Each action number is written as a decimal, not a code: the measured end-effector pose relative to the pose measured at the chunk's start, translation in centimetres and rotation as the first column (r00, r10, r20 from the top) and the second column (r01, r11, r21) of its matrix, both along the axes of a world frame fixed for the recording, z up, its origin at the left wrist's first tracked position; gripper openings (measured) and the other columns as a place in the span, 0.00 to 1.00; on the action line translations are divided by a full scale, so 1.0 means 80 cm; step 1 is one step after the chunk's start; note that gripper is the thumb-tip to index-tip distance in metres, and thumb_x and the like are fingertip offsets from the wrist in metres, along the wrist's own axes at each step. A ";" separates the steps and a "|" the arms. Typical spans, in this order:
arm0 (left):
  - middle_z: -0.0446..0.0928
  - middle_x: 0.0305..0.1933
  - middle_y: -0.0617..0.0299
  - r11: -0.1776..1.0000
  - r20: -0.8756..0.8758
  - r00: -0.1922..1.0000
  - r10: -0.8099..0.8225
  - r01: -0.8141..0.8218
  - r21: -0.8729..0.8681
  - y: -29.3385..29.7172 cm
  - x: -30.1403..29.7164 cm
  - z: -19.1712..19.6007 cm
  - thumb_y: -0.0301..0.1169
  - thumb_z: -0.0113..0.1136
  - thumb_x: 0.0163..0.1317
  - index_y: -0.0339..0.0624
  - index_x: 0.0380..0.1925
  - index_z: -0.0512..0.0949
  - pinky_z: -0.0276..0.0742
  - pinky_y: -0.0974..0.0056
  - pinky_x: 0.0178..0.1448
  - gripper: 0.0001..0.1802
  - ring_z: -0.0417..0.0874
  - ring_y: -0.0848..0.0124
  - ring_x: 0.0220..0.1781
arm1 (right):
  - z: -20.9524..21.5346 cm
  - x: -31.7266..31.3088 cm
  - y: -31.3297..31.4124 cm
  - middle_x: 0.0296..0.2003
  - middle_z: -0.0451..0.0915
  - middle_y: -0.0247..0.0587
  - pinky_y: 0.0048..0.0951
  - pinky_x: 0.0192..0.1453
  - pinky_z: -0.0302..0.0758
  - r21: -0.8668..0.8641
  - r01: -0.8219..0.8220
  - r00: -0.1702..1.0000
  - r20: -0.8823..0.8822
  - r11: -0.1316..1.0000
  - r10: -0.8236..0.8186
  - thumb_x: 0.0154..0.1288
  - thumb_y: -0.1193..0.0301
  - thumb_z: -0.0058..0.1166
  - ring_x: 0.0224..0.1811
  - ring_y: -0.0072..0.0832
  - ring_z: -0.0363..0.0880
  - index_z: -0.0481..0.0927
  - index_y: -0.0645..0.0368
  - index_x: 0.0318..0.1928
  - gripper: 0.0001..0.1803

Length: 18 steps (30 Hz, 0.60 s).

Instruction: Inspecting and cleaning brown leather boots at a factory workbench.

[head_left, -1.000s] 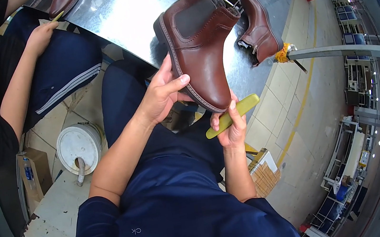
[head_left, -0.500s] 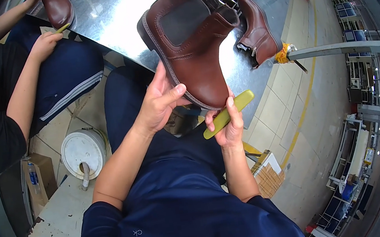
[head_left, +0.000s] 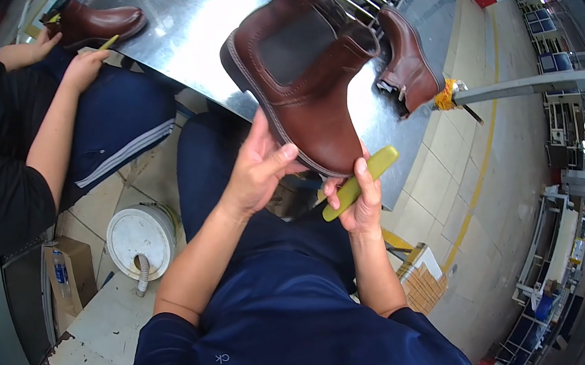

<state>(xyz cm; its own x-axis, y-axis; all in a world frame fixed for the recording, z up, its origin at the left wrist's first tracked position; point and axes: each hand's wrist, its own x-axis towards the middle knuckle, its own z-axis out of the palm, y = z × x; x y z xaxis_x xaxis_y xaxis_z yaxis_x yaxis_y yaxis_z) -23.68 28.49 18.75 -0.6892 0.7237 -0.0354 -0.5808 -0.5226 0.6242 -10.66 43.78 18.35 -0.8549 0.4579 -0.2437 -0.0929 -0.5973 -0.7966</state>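
**Boot aloft, bar pinched beside the toe**

Head view. Brown boot (head_left: 314, 124) held at upper centre of frame, tilted, raised over the steel tabletop (head_left: 176, 24); toe points to the lower edge, opening to the upper right.

Left hand (head_left: 255, 176): grip pressed around the sole edge at the forefoot, thumb on the near side, other fingers partly hidden by the boot. Right hand (head_left: 360, 207): grip pinching a yellow-green bar (head_left: 381, 163) between thumb and fingers, just beside the toe. Whether a right fingertip bears on the toe: cannot tell.

Second boot (head_left: 405, 57) at upper right, apart from the first.

Handling notes (judgement): let the left hand carry the weight, since the heel and shaft look unsupported and could roll. Bear on the sole edge rather than the smooth leather, which likely marks easily. Angle the bar's ends away from the toe. Turn the boot slowly, clear of its neighbour.
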 end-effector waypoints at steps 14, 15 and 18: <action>0.56 0.83 0.51 0.991 -0.048 0.996 -0.074 0.079 0.105 -0.017 -0.003 -0.008 0.28 0.57 0.70 0.44 0.83 0.47 0.77 0.42 0.70 0.45 0.64 0.53 0.81 | -0.028 -0.004 0.049 0.46 0.83 0.45 0.24 0.22 0.73 -0.018 0.043 0.988 -0.148 0.999 -0.045 0.69 0.63 0.62 0.23 0.27 0.78 0.69 0.63 0.71 0.34; 0.64 0.79 0.50 0.981 0.025 0.993 -0.114 0.109 0.163 -0.029 -0.005 -0.022 0.30 0.57 0.72 0.38 0.78 0.59 0.76 0.42 0.72 0.36 0.68 0.52 0.78 | -0.031 -0.002 0.063 0.48 0.83 0.46 0.24 0.22 0.73 -0.092 -0.008 0.986 -0.168 0.996 -0.008 0.66 0.61 0.63 0.24 0.27 0.78 0.70 0.64 0.70 0.36; 0.69 0.75 0.48 0.870 0.138 0.957 -0.257 0.166 0.465 -0.039 -0.018 -0.043 0.36 0.52 0.77 0.37 0.76 0.63 0.74 0.41 0.73 0.30 0.73 0.50 0.74 | -0.022 0.002 0.101 0.50 0.83 0.49 0.29 0.33 0.80 -0.147 -0.091 0.975 -0.214 0.985 0.058 0.60 0.57 0.63 0.30 0.31 0.81 0.73 0.68 0.68 0.39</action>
<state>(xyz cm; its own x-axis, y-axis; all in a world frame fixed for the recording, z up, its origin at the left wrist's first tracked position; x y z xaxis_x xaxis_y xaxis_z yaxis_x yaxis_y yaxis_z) -25.09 25.40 15.35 -0.5303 0.8212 0.2106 -0.7919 -0.5685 0.2229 -10.49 51.89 16.60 -0.9245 0.3618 -0.1202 -0.1972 -0.7236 -0.6615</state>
